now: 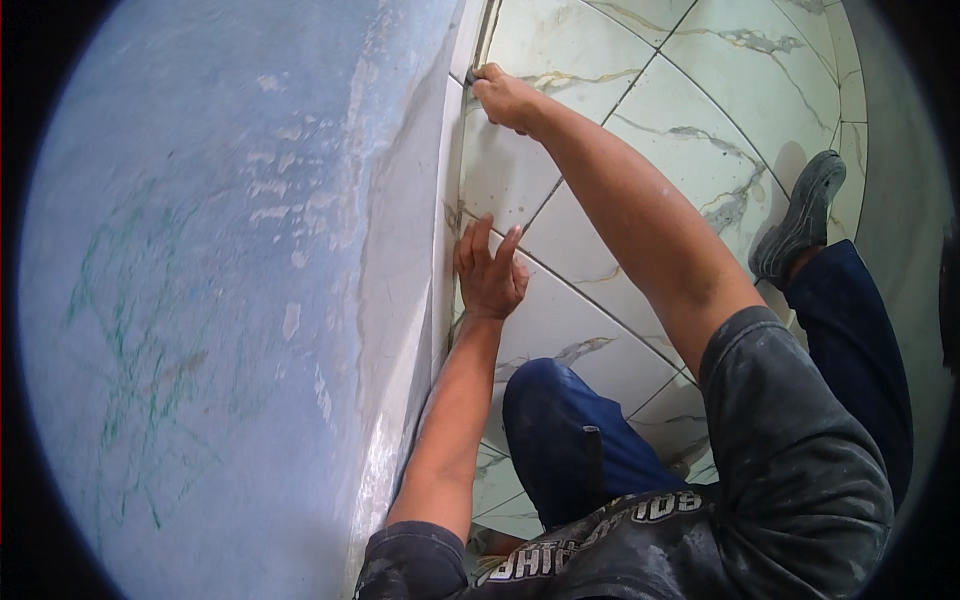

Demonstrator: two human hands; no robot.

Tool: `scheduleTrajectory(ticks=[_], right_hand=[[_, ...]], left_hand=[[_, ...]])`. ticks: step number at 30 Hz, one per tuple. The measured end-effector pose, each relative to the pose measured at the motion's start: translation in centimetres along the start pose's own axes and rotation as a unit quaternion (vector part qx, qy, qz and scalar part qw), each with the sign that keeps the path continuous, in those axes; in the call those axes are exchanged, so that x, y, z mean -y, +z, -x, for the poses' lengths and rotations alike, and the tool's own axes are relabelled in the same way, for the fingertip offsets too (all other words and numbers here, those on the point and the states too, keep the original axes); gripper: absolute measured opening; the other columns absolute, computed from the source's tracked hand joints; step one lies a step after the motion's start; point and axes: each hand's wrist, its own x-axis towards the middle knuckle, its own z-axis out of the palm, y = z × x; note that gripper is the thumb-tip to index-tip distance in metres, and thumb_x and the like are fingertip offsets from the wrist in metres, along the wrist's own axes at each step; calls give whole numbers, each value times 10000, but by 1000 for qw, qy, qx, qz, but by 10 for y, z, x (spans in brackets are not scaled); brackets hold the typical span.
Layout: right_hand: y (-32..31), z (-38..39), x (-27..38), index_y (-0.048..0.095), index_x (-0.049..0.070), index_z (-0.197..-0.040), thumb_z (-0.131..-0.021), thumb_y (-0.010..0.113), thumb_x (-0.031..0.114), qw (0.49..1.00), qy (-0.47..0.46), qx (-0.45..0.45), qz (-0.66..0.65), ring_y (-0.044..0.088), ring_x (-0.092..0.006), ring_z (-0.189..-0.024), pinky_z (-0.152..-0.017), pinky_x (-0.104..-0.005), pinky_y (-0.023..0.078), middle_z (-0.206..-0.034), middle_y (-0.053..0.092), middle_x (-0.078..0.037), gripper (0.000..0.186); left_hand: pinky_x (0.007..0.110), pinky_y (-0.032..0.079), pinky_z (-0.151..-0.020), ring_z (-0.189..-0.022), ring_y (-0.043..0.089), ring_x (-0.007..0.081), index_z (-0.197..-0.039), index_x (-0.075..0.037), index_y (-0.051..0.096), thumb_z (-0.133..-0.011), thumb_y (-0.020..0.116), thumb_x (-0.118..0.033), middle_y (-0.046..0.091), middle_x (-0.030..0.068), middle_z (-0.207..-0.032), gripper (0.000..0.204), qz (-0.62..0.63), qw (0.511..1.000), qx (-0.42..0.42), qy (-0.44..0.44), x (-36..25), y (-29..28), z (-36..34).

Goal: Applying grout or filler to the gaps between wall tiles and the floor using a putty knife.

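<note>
Dusty dark-grey T-shirt (800, 450), pale lettering across the chest: nearest item, worn by the person.

Right hand (505, 98): arm stretched ahead, fingers curled tightly round a small dark tool (471, 76), mostly hidden; kind cannot be told. Tool's position: at the foot of the wall, where floor and skirting meet.

Left hand (490, 275): palm down, fingers spread, holding nothing visible; appears to rest on the floor just beside the skirting.

Floor tiles (690, 110): white, grey and ochre veining, laid on the diagonal; dark joints between. Small specks near the hands.

Skirting (445, 180): pale upright strip along the wall foot. Brownish gap (489, 30) between it and the floor, just beyond the right hand.

Condition of work, by judgement: tiles and skirting appear in place; the edge by the wall seems unfinished, at least beyond the tool. Whether the dark joints are complete cannot be told.

Outward: rough grey band (400, 200) above the skirting; blue wall (220, 300), paint flaked, with green scribbles (140, 370). Right side: blue trousers (580, 430), one knee bent; dark shoe (805, 215) on the tiles.
</note>
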Motion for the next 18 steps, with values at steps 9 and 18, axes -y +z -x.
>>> scheduleTrajectory(ticks=[9,18], right_hand=[[31,24,-21,402,42,-1426,-950,405,291,1000,-16,-3,-4,553,-432,-1211,-1014,-444,426,-1281,569,-321,537],[65,40,-46,359,14,-1433,-950,398,273,998,-57,-21,-16,549,-457,-1192,-1018,-457,408,-1243,575,-339,550]], left_hand=[[533,317,-1072,-1344,389,386,-1339,-268,534,-749,629,-108,393,161,-1476,619,30,990,99,-90,-21,-59,177],[531,313,-1076,-1374,355,378,-1376,-308,471,-831,604,-261,370,143,-1497,563,-31,989,140,-38,-14,-51,205]])
